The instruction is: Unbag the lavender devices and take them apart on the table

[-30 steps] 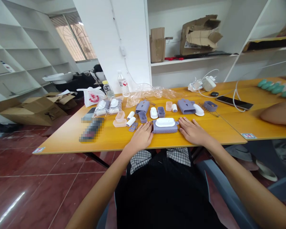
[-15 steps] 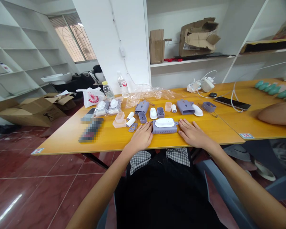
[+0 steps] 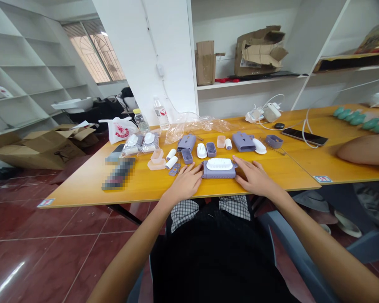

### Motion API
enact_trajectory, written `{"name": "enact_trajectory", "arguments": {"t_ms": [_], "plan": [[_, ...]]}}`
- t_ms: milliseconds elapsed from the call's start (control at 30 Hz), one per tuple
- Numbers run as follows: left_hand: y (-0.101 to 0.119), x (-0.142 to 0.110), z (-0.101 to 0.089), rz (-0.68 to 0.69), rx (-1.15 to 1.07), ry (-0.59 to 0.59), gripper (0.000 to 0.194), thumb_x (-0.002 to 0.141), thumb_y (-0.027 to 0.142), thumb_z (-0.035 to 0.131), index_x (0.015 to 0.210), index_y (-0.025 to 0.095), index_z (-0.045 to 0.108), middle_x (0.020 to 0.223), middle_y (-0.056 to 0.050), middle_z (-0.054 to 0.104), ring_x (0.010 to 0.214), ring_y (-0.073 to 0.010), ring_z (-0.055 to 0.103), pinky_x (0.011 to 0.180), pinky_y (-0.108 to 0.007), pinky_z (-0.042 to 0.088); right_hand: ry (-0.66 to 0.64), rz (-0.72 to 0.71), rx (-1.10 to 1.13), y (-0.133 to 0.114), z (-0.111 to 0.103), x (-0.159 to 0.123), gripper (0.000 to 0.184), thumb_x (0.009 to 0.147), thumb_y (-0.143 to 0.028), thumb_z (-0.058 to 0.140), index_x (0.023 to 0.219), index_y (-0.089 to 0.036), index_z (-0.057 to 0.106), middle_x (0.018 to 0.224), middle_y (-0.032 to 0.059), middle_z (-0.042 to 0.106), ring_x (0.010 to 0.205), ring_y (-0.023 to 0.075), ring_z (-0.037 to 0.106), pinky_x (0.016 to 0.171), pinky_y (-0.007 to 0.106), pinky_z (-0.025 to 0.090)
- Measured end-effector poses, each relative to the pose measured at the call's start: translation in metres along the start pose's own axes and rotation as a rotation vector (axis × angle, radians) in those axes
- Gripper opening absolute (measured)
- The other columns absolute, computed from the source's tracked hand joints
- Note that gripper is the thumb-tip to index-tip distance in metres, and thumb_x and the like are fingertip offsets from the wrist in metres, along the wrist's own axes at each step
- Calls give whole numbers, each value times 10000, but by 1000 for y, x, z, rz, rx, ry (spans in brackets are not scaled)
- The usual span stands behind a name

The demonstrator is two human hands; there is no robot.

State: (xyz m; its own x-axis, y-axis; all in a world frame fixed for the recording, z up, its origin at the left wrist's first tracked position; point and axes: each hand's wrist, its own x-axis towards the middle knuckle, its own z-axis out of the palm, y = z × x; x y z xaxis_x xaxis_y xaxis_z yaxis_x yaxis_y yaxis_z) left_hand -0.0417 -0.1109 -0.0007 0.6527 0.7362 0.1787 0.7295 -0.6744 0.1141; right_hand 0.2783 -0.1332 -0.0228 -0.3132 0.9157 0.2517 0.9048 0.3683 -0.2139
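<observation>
While left hand (image 3: 183,184) and right hand (image 3: 255,177) rest open and unclenched, the purple case (image 3: 219,174) lies between on the table (image 3: 82,183), long axis left-to-right, neither hand clearly nearer; contact uncertain.

Pixelated beyond recognition: 1 dark object (image 3: 118,174); cut off by the right edge: 1 neighbouring forearm (image 3: 366,155).

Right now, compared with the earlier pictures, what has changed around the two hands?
The right hand has come in to the right end of the purple case, index finger at its far corner, thumb at its near one; whether it grips is unclear. The case, with the white piece on top, has shifted slightly right. The left hand stays at its left end; the phone stays put.
</observation>
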Motion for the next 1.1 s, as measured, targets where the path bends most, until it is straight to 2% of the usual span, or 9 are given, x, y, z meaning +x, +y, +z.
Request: {"name": "enact_trajectory", "arguments": {"t_ms": [200,333,500,700,767,833,967,1033,1100], "plan": [[3,0,-4,18,0,-21,445,1123,265,385,1476,222,652,1682,-130,532,1616,-378,416,1276,-695,349,-1,-58,80,-1,-3,-3,733,1017,-319,439,1738,-275,309,1712,136,501,1584,377,459,1278,753,246],[6,-1,-7,37,3,-34,429,1124,293,404,1468,230,651,1697,-116,515,1620,-398,401,1278,-704,338,-28,-136,175,-2,-9,-5,772,997,-344,509,1739,-313,295,1744,108,460,1595,365,436,1303,709,230],[7,-1,-9,31,-2,-36,419,1118,302,408,1447,206,650,1716,-133,483,1620,-408,398,1277,-686,347,60,-106,226,-12,-10,-1,694,1018,-568,582,1641,-280,479,1622,139,597,1494,380,547,1264,627,360],[6,-2,-8,-6,-121,56,258,959,204,581,1202,202,665,1610,-165,584,1540,-352,510,1292,-641,363,116,-163,431,-22,-12,7,550,1017,-559,614,1463,-240,651,1461,148,694,1345,349,655,1165,534,502],[5,-4,-9,-51,-221,98,310,908,208,642,1218,211,632,1494,-160,666,1440,-344,596,1267,-616,412,106,-187,482,-21,-13,7,530,1013,-559,629,1437,-244,668,1441,145,703,1329,352,661,1159,544,505],[3,-7,-11,-63,-328,123,467,886,233,688,1341,218,585,1459,-151,679,1389,-345,627,1228,-592,466,95,-192,520,-20,-12,7,514,1012,-558,639,1427,-258,671,1440,138,704,1328,355,660,1157,567,503],[-1,-9,-14,27,-438,90,922,855,398,828,1642,263,367,1666,-164,511,1531,-406,500,1271,-620,409,149,-199,560,-20,-6,9,492,992,-537,694,1397,-257,680,1406,145,716,1282,363,679,1121,591,520],[-1,-8,-14,41,-437,77,952,840,504,867,1638,287,396,1692,-155,486,1557,-429,464,1299,-647,354,162,-209,568,-24,-2,11,468,983,-509,720,1378,-259,684,1374,139,731,1244,356,692,1105,589,528],[-1,-6,-13,17,-444,88,865,847,540,865,1577,282,478,1651,-156,534,1529,-430,496,1286,-652,364,155,-216,576,-30,2,13,437,985,-475,725,1370,-272,683,1347,123,748,1218,348,704,1098,585,531]]}}
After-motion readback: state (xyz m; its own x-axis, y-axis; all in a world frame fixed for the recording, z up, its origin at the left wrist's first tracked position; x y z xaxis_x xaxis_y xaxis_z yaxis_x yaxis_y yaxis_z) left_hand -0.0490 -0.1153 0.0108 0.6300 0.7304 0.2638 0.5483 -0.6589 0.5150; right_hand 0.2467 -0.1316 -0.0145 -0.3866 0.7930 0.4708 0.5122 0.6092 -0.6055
